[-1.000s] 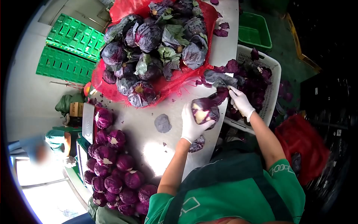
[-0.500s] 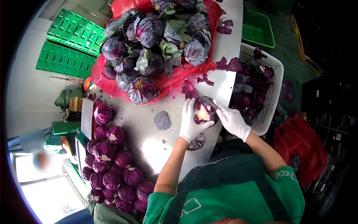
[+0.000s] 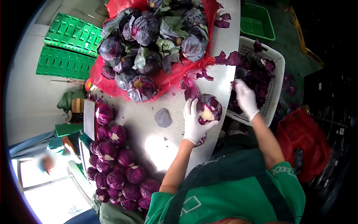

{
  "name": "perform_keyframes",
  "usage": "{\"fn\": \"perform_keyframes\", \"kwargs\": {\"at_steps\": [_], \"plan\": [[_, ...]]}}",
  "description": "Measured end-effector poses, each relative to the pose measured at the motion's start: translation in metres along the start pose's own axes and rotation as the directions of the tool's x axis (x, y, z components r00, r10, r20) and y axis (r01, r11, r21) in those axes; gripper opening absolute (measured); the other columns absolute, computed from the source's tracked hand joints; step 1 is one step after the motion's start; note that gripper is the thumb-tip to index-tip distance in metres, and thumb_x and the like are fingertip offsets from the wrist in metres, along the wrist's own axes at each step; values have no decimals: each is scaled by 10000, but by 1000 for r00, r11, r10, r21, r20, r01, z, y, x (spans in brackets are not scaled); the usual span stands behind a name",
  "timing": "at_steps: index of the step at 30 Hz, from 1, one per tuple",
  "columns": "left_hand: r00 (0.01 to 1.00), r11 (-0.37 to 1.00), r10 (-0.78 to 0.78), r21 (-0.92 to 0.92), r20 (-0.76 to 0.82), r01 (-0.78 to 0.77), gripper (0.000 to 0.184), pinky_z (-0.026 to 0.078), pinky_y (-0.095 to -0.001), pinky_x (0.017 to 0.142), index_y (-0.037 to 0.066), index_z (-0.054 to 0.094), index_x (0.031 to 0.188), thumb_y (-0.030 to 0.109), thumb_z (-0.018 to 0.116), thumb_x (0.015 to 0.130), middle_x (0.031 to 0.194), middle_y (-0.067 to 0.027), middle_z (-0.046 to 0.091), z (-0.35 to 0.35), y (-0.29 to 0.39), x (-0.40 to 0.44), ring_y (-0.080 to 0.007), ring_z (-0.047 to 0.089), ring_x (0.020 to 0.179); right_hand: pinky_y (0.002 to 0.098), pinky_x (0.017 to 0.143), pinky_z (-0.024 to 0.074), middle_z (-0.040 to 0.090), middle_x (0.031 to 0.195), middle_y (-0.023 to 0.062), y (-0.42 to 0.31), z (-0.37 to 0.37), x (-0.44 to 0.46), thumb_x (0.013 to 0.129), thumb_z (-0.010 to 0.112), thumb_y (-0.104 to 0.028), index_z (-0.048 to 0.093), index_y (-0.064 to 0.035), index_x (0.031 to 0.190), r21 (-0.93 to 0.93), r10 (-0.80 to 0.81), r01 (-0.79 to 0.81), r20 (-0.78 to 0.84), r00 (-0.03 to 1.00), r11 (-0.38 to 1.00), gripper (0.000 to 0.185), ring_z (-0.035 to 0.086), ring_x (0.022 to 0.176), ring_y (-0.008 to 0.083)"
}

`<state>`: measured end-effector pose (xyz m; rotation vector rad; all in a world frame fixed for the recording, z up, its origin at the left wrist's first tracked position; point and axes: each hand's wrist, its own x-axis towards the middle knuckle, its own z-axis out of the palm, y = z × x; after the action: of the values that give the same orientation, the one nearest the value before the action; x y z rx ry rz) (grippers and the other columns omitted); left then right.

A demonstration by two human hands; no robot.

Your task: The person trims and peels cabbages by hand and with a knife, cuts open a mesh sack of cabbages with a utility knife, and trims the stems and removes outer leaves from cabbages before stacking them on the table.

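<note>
My gloved left hand (image 3: 195,122) is wrapped round the left side of a red cabbage (image 3: 209,109), whose pale cut stem faces up over the metal table (image 3: 149,117). My gloved right hand (image 3: 245,98) is over the near side of a white crate (image 3: 278,63) of loose purple leaves (image 3: 261,87), apart from the cabbage. Its fingers are curled and blurred, and what they hold, if anything, cannot be made out. A torn purple leaf (image 3: 191,89) lies just above my left hand. Below the held cabbage, another piece (image 3: 201,140) is partly hidden.
Untrimmed cabbages (image 3: 145,30) fill a red net sack (image 3: 175,80) at the top. Trimmed cabbages (image 3: 115,179) are piled lower left. Green crates (image 3: 67,63) stand left, a green basket (image 3: 257,22) upper right, a red sack (image 3: 304,145) right. A person (image 3: 46,162) is at far left.
My right hand met the cabbage half a second ago and has since moved right and up to the white crate. My left hand has stayed on the cabbage.
</note>
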<state>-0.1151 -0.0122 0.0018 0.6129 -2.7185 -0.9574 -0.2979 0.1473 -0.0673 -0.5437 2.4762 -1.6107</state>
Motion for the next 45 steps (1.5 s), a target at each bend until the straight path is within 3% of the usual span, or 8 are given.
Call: {"fn": "perform_keyframes", "kwargs": {"at_steps": [4, 6, 11, 19, 24, 32, 40, 45], "plan": [[996, 990, -75, -125, -41, 69, 1086, 386, -467, 1104, -4, 329, 1440, 328, 935, 603, 1424, -250, 345, 4, -5, 7, -408, 398, 1318, 423, 696, 552, 692, 890, 194, -25, -26, 24, 1025, 461, -348, 521, -146, 1393, -160, 225, -196, 185, 957, 967, 423, 690, 808, 361], [998, 998, -39, -45, -43, 37, 1074, 474, -435, 1032, -5, 334, 1440, 318, 934, 610, 1419, -237, 345, 7, -5, 5, -382, 423, 1302, 405, 644, 553, 690, 888, 169, -45, 1, -2, 969, 585, -363, 472, -148, 1421, -87, -253, 260, 82, 964, 962, 513, 673, 706, 349], [996, 988, 68, -144, 51, -60, 1139, 320, -509, 1121, 15, 322, 1465, 370, 932, 571, 1491, -250, 300, 2, -10, 9, -441, 316, 1366, 410, 738, 553, 597, 1053, 131, -85, 16, -6, 882, 671, -367, 602, -106, 1249, -84, -323, 426, 528, 786, 901, 456, 665, 841, 321], [970, 980, 197, -50, 143, -192, 1126, 387, -460, 1114, 23, 337, 1468, 284, 945, 557, 1499, -211, 352, -11, -8, 18, -402, 321, 1412, 455, 718, 552, 657, 843, 176, -63, 9, 22, 835, 561, -72, 613, -30, 1012, -91, -490, 602, 490, 721, 794, 189, 666, 762, 380], [979, 987, 146, -87, 141, -134, 1120, 376, -446, 1125, 22, 343, 1462, 281, 950, 558, 1508, -219, 339, -12, -11, 22, -397, 336, 1410, 372, 785, 549, 679, 1011, 157, -73, -12, 35, 874, 673, -266, 648, -25, 1128, 22, -66, 66, 610, 789, 998, 351, 687, 914, 294], [965, 987, 158, 7, 208, -163, 1130, 313, -497, 1154, 12, 329, 1470, 326, 934, 568, 1469, -253, 378, -16, -8, 22, -447, 318, 1406, 465, 772, 527, 663, 926, 219, -100, -5, 28, 811, 665, -248, 571, -15, 1027, -88, -211, 429, 771, 601, 899, 332, 660, 858, 383], [978, 985, 146, -113, 151, -129, 1120, 270, -533, 1156, 5, 325, 1466, 345, 924, 582, 1490, -236, 351, -11, -13, 16, -465, 297, 1388, 409, 643, 530, 657, 723, 193, -16, -9, 69, 881, 598, -112, 649, -19, 1110, -285, -47, 136, 297, 954, 949, 252, 666, 651, 343], [999, 993, 18, -117, 49, -12, 1176, 288, -534, 1134, -2, 275, 1487, 366, 924, 579, 1463, -262, 333, -4, -3, 7, -463, 295, 1368, 286, 745, 519, 598, 906, 52, -75, -1, -17, 834, 736, -119, 616, -81, 1082, 224, -217, 121, 478, 851, 967, 278, 627, 792, 157]]}}
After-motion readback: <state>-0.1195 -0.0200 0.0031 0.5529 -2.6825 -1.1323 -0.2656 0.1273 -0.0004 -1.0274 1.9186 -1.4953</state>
